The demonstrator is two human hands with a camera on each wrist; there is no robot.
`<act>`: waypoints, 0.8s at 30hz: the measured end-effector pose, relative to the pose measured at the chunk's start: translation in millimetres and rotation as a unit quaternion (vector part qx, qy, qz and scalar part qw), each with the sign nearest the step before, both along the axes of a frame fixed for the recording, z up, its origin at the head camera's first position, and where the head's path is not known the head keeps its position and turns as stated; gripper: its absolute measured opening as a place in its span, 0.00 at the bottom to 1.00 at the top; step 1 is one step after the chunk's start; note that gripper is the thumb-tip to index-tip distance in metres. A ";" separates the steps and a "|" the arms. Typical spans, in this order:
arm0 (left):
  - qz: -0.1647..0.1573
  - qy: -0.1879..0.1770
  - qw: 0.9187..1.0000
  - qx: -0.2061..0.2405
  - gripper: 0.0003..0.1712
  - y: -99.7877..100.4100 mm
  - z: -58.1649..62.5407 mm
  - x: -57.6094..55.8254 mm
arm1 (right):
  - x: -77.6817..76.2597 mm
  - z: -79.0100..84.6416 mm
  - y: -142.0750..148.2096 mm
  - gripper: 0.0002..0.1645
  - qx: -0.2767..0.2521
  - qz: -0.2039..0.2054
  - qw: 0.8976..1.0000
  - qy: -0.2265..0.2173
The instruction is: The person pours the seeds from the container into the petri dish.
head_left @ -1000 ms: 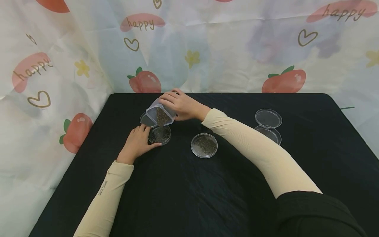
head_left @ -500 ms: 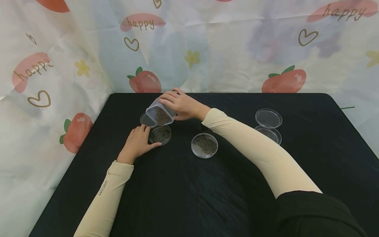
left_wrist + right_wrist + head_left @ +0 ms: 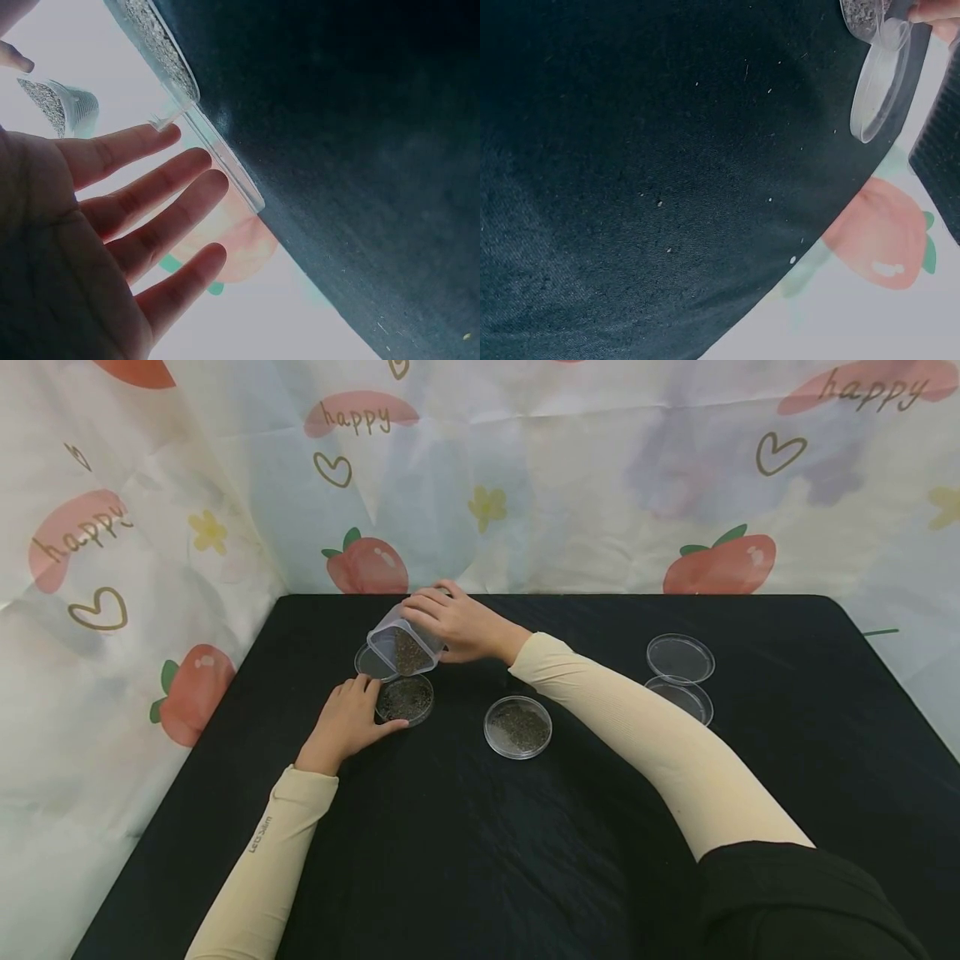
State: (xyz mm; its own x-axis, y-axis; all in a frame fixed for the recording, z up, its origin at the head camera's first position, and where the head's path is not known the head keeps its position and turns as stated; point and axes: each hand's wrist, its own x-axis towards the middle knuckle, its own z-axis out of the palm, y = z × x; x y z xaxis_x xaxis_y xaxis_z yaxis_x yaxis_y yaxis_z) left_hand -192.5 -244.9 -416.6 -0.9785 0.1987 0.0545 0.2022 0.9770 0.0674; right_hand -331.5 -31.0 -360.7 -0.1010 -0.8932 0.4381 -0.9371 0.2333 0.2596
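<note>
My right hand (image 3: 468, 625) grips a translucent square plastic container (image 3: 382, 647) and tilts it mouth-down to the left. Brown granular material, like soil, slopes to its lower corner, right over a clear petri dish (image 3: 405, 700). A layer of the same grains covers much of that dish's bottom. My left hand (image 3: 341, 727) lies beside the dish, its index fingertip and thumb touching the rim. Its fingers (image 3: 161, 221) look straight and spread in the left wrist view. Behind the dish, partly hidden by the container, rests a clear round lid (image 3: 371, 664).
A second petri dish (image 3: 517, 728) with brown grains stands right of the first. Two clear round dish pieces, one farther back (image 3: 680, 657) and one nearer (image 3: 686, 700), overlap at the right, beside my right sleeve. Black cloth (image 3: 480, 860) covers the table; a printed curtain hangs behind.
More brown grains now cover the bottom of the petri dish under the container. The container and both hands have hardly moved.
</note>
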 end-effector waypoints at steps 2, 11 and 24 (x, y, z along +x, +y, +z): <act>0.000 0.000 1.000 0.002 0.51 -0.1 -0.3 0.1 | -0.1 0.2 -0.5 0.47 0.001 -0.002 1.000 0.001; -0.005 0.004 1.000 0.000 0.50 -0.7 -0.4 0.1 | -0.5 1.4 -0.3 0.47 0.004 -0.011 1.000 0.006; -0.006 0.003 1.000 0.006 0.51 -0.8 -0.9 -1.0 | -2.5 -2.0 1.0 0.48 -0.006 -0.018 1.000 0.019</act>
